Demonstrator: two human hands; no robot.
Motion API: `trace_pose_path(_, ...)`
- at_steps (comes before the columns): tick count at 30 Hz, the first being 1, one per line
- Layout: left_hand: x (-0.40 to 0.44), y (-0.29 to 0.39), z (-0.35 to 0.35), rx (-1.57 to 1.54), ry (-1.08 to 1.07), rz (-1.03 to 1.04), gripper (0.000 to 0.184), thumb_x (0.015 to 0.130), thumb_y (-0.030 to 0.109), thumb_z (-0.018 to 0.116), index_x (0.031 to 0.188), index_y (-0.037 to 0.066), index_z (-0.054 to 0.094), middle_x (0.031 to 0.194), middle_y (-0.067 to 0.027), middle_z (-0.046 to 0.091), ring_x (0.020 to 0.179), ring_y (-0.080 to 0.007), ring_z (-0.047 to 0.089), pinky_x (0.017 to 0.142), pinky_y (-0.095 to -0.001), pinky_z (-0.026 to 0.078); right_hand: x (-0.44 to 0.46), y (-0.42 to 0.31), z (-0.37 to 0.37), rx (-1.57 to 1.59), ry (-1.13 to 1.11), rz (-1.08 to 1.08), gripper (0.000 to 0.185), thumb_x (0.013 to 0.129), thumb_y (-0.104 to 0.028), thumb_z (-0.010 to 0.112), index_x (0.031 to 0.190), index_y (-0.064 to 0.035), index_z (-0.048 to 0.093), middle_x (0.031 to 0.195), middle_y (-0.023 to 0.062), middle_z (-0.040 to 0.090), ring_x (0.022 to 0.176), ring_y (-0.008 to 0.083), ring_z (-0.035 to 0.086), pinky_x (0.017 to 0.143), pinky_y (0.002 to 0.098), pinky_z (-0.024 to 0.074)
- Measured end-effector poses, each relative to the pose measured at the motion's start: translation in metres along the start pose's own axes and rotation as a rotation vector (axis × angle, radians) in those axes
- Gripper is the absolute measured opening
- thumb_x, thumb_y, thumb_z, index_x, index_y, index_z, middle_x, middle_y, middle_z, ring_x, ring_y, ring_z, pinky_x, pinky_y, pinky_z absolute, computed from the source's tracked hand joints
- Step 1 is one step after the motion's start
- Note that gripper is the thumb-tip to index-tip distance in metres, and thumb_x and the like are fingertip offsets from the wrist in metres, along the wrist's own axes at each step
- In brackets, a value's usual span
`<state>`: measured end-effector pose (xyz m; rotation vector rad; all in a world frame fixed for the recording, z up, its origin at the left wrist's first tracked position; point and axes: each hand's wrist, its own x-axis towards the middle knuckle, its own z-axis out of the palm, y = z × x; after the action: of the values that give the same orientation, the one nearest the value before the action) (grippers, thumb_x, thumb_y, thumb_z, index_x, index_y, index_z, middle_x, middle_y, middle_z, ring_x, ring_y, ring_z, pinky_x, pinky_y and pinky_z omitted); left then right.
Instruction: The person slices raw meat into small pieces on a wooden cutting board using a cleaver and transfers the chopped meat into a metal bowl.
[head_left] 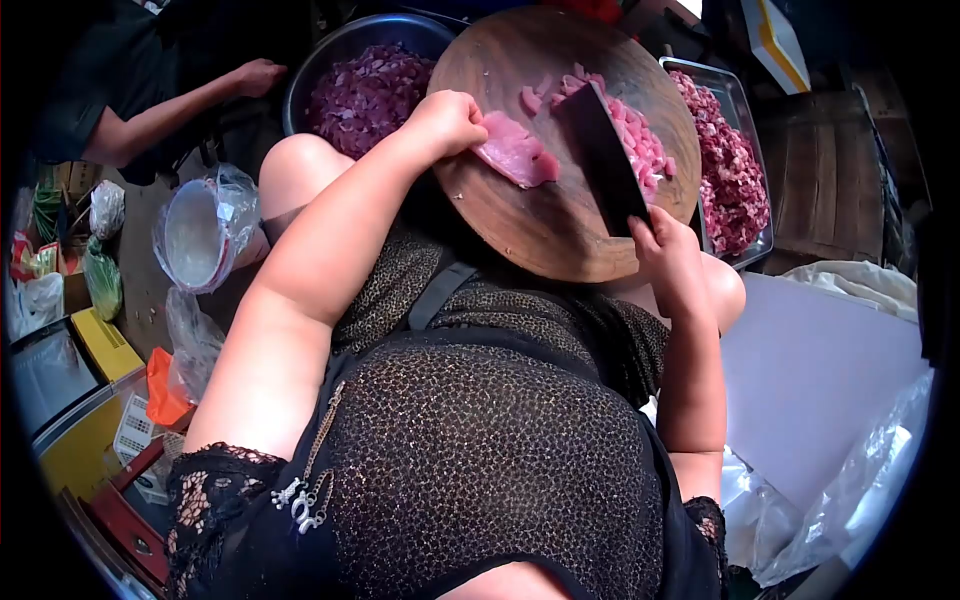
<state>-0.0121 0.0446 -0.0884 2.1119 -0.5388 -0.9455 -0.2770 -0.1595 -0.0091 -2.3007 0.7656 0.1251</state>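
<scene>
A round wooden chopping board (550, 245) lies before my knees. On its left side my left hand (445, 122) pinches the end of a flat slice of pink raw meat (518, 152). My right hand (663, 243), at the board's lower right edge, grips a dark-bladed cleaver (600, 155); its handle is hidden in the fist. The blade slants up and left, apart from the slice. Cut meat pieces (645, 140) are heaped along the blade's right side, and a few small bits (533, 97) lie above the slice.
A metal basin (298, 85) of cut meat stands behind the board on the left. To the right is a metal tray (765, 190) of minced-looking meat. Another person's arm (165, 120) reaches in from the upper left. A plastic-lined bucket (195, 235) stands by my left knee.
</scene>
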Motion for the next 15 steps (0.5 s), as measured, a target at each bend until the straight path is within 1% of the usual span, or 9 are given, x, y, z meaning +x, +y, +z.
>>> trace_pose_path(1,0.0,-0.004,-0.001,0.08,0.04,0.046,0.013,0.079,0.01,0.073,0.088,0.001,0.068,0.072,-0.0067,0.068,0.056,-0.0125,0.061,0.051,-0.028,0.051,-0.004,-0.007,-0.003,-0.079,0.037,-0.16,0.02,0.094,-0.021,0.062,0.1,-0.0016,0.064,0.073,0.0207,0.065,0.066,0.0351,0.065,0.061,0.0429,0.0494)
trace_pose_path(2,0.0,-0.008,-0.001,0.157,0.079,0.091,0.015,0.079,0.011,0.074,0.089,0.001,0.068,0.072,-0.007,0.068,0.055,-0.0125,0.06,0.05,-0.0286,0.051,-0.008,-0.019,-0.006,-0.155,-0.01,-0.141,0.021,0.092,-0.022,0.064,0.101,-0.0029,0.064,0.081,0.0241,0.065,0.079,0.0417,0.065,0.068,0.0473,0.0497)
trace_pose_path(3,0.001,-0.01,-0.001,0.154,0.073,0.091,0.015,0.079,0.011,0.074,0.089,0.001,0.068,0.072,-0.007,0.068,0.055,-0.0125,0.06,0.05,-0.0286,0.051,-0.011,-0.031,-0.008,-0.252,-0.018,-0.21,0.02,0.092,-0.023,0.063,0.098,-0.0033,0.064,0.081,0.0233,0.066,0.079,0.042,0.065,0.068,0.0495,0.0502)
trace_pose_path(5,0.003,-0.015,-0.003,0.089,0.076,0.11,0.017,0.079,0.013,0.076,0.089,0.001,0.069,0.071,-0.007,0.067,0.053,-0.0132,0.059,0.048,-0.0292,0.049,-0.011,-0.04,-0.001,-0.375,-0.016,-0.274,0.018,0.093,-0.023,0.061,0.097,-0.0054,0.064,0.08,0.0214,0.067,0.077,0.0411,0.066,0.068,0.0507,0.0514)
trace_pose_path(6,-0.001,-0.01,-0.008,0.045,0.043,0.049,0.018,0.079,0.015,0.078,0.089,0.001,0.07,0.07,-0.0061,0.067,0.051,-0.0127,0.057,0.047,-0.0284,0.047,-0.009,-0.043,0.001,-0.378,-0.018,-0.279,0.018,0.093,-0.023,0.061,0.097,-0.0054,0.064,0.08,0.0214,0.067,0.077,0.0411,0.066,0.068,0.0507,0.0514)
trace_pose_path(8,-0.002,-0.011,-0.01,0.012,0.036,0.028,0.018,0.08,0.015,0.077,0.089,0.001,0.07,0.07,-0.0057,0.068,0.05,-0.0124,0.057,0.046,-0.0281,0.047,-0.006,-0.049,0.006,-0.476,-0.027,-0.332,0.017,0.094,-0.024,0.059,0.096,-0.0075,0.064,0.077,0.0189,0.067,0.074,0.0399,0.066,0.066,0.0513,0.0526)
trace_pose_path(13,0.004,-0.013,-0.01,-0.022,-0.002,-0.02,0.016,0.082,0.015,0.076,0.089,0.002,0.07,0.07,-0.0048,0.068,0.049,-0.0117,0.057,0.045,-0.0272,0.046,0.005,-0.056,0.01,-0.521,-0.022,-0.378,0.018,0.094,-0.025,0.058,0.092,-0.0077,0.061,0.075,0.017,0.066,0.073,0.0389,0.066,0.065,0.0511,0.053)
trace_pose_path(15,0.004,-0.012,-0.008,-0.046,0.043,-0.034,0.012,0.08,0.014,0.075,0.084,0.003,0.071,0.062,-0.006,0.065,0.047,-0.0136,0.058,0.048,-0.0286,0.048,0.008,-0.058,0.009,-0.517,-0.024,-0.388,0.018,0.094,-0.025,0.058,0.091,-0.0076,0.061,0.075,0.0168,0.066,0.073,0.0388,0.066,0.065,0.0509,0.0531)
